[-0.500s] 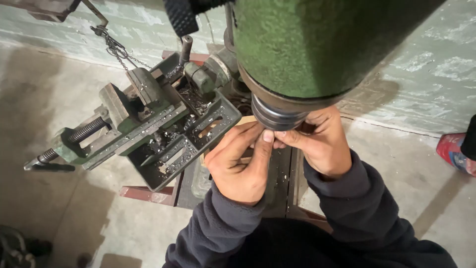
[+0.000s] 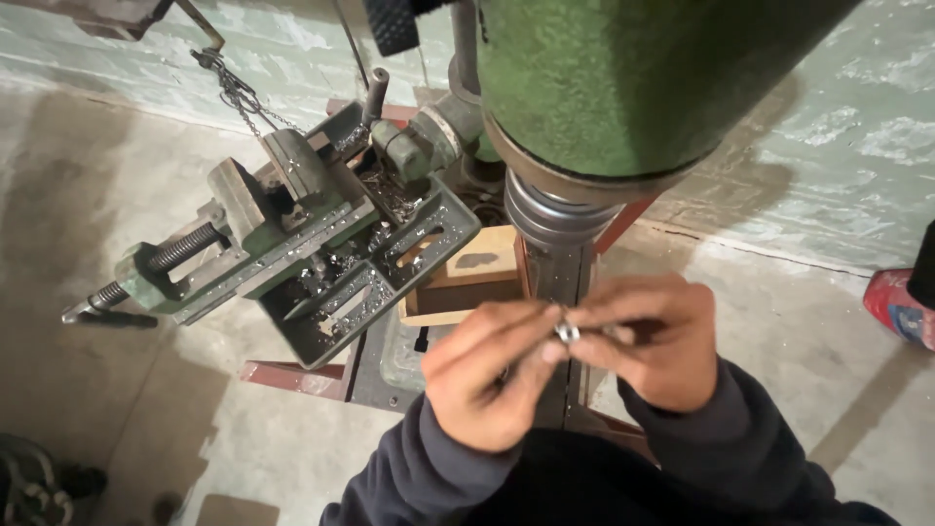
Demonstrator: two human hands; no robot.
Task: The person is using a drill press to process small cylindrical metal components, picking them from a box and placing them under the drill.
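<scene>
Left hand (image 2: 487, 380) and right hand (image 2: 648, 341) brought together fingertip to fingertip, both pinching one small silvery metal piece (image 2: 567, 333), blurred, kind not clear. Piece caught between the two hands, at the tips of the left fingers and against the right thumb side. Directly above and beyond the hands, green drill-press head (image 2: 623, 78) with its grey spindle collar (image 2: 555, 214). Up and left of the left hand, green machine vise (image 2: 243, 234) on a slotted table (image 2: 390, 263) strewn with swarf. Just beyond the left fingers, wooden block (image 2: 477, 273).
</scene>
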